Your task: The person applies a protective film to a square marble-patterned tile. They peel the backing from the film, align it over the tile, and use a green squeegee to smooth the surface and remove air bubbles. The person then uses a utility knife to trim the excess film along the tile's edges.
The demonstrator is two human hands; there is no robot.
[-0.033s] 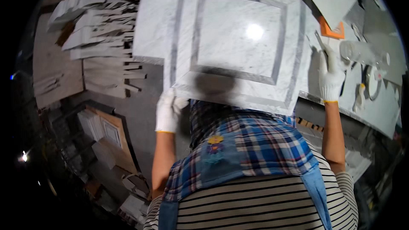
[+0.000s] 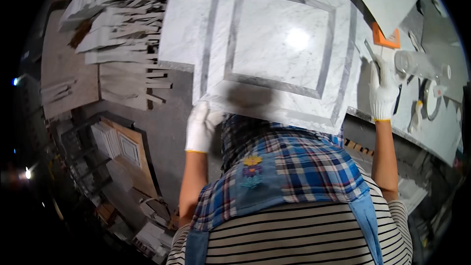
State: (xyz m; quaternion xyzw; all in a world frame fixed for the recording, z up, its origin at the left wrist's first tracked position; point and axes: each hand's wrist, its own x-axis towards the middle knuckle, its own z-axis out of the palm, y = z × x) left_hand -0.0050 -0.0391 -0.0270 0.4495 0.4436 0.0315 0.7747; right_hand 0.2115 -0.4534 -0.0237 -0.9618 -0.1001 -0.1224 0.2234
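A white marble panel (image 2: pixel 279 44) with grey inlaid bands lies in front of me, its near edge close to my apron. My left hand (image 2: pixel 200 126), in a white glove, is closed at the panel's near left corner, with the fingertips at its edge. To the right of the panel my gloved right hand (image 2: pixel 384 93) is closed around a thin, flat grey tool like a scraper blade (image 2: pixel 370 50), which points away from me. The palm side and part of the tool's handle are hidden.
Right of my right hand lie a clear plastic bottle (image 2: pixel 417 65), a roll of tape (image 2: pixel 433 99) and an orange square piece (image 2: pixel 386 37). Stacked stone strips (image 2: pixel 122 34) stand at the left. Framed panels (image 2: pixel 122 147) lean lower left.
The whole view has shifted slightly, so things sit a little further right. Both hands keep nearly the same places against the panel and tabletop.
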